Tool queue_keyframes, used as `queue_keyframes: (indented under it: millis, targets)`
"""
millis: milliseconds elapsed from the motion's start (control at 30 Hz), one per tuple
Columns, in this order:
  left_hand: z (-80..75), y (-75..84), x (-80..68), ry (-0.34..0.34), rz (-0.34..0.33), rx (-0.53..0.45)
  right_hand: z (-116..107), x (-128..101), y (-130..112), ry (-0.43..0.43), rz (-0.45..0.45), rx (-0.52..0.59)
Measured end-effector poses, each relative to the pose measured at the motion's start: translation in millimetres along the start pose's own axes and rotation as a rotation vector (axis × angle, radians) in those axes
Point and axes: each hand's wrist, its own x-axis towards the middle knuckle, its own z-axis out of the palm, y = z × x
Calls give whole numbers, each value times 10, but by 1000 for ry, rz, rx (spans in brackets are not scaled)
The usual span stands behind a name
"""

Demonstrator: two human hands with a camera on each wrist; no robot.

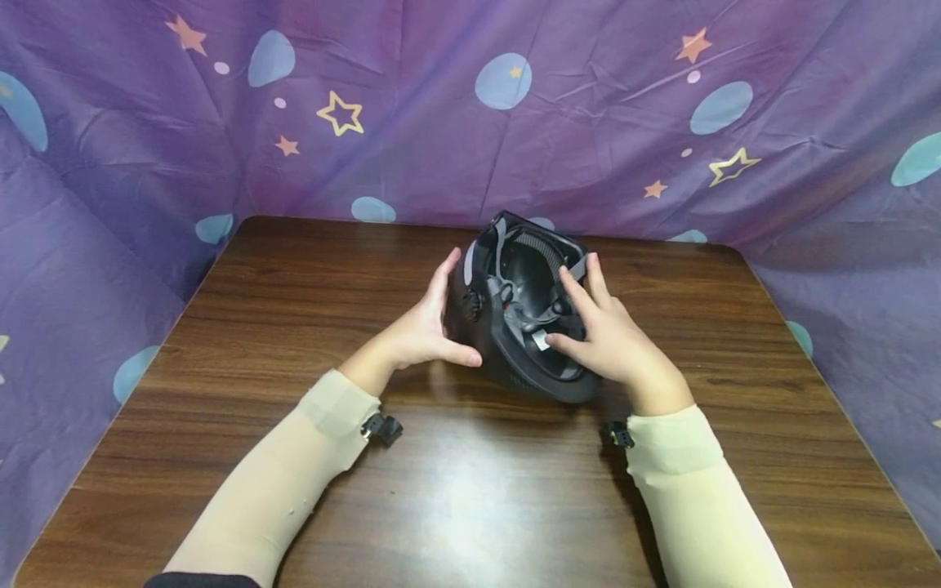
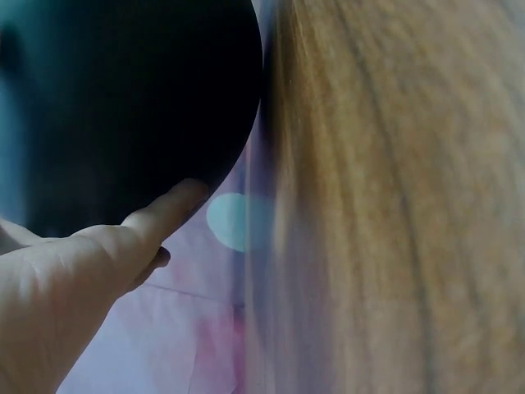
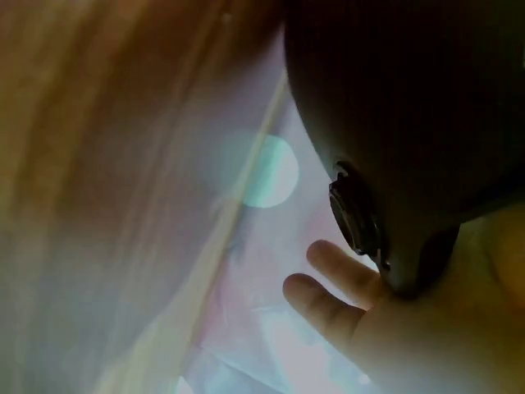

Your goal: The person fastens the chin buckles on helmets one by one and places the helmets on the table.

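Note:
A black helmet point(image 1: 525, 282) lies tilted on the wooden table point(image 1: 470, 498), its padded inside and grey straps facing me. My left hand point(image 1: 430, 322) lies flat against its left side by a round knob point(image 1: 471, 305), fingers straight, thumb stretched under the shell. My right hand point(image 1: 599, 327) rests on the right rim, fingers straight over a strap, thumb pointing in beside a white label point(image 1: 541, 340). In the left wrist view a finger point(image 2: 160, 215) touches the dark shell point(image 2: 123, 98). In the right wrist view the shell point(image 3: 394, 98), with a round knob point(image 3: 354, 215), sits over my right hand point(image 3: 353, 308).
A purple cloth point(image 1: 441, 122) printed with stars and pale blue spots hangs behind the table and down both sides. Small black wrist cameras point(image 1: 382, 427) sit at my cuffs. Bare wood lies in front of the helmet and to its left and right.

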Motion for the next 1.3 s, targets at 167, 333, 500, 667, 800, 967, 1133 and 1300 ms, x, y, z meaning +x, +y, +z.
queue_keyframes:
  millis: [167,333,500,667,800,967,1133,1300]
  targets:
    - [64,181,-42,13,-15,28,75,-4,-21,-51,65,-27]
    - [97,135,-26,-14,16,-88,110,7,-25,-86,100,-71]
    - [110,142,-45,29,7,-57,108,43,-61,52,77,-89]
    - [106,183,-47,52,-2,2,-49,20,-322,425,-76,78]
    - [127,238,-35,50,9,52,-196,-75,-686,493,-259,275]
    - [238,350,-38,41,33,156,-283,-223,-1030,356,-357,247]
    - [346,445,-48,58,32,281,-287,-277,-1128,312,-392,73]
    - [365,307,-65,72,33,302,-229,-274,-1105,368,-400,-13]
